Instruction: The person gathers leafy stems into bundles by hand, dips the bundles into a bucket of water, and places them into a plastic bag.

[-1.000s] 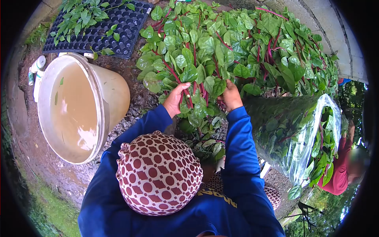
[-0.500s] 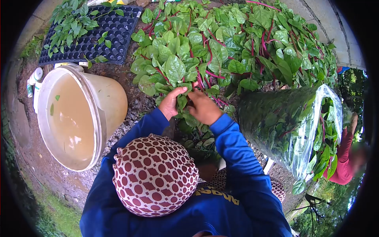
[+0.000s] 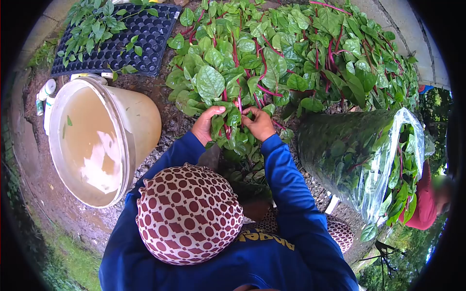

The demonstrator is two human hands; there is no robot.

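My left hand (image 3: pixel 206 126) is wrapped round a bunch of red-stemmed leafy greens (image 3: pixel 210 83), its thumb lying across the stems. Close on the right, my right hand (image 3: pixel 258 123) has its fingers closed at the stems and leaves of the same bunch; exactly what they pinch is partly hidden. A large heap of the same greens (image 3: pixel 340 58) spreads behind and to the right of my hands. To the right of my right arm lies a clear plastic bag (image 3: pixel 349 160) filled with these leaves, its open end facing right.
A round tub of murky water (image 3: pixel 141 121) stands at the left. Behind it lie a black seedling tray (image 3: pixel 145 56) with green sprigs and some white bottles (image 3: pixel 47 114). Another person in a red sleeve (image 3: pixel 423 206) is beyond the bag. My patterned knee (image 3: pixel 189 216) is below my hands.
My right hand first came left to the bunch beside my left hand, then drew back slightly right. My left hand has kept its hold on the stems.
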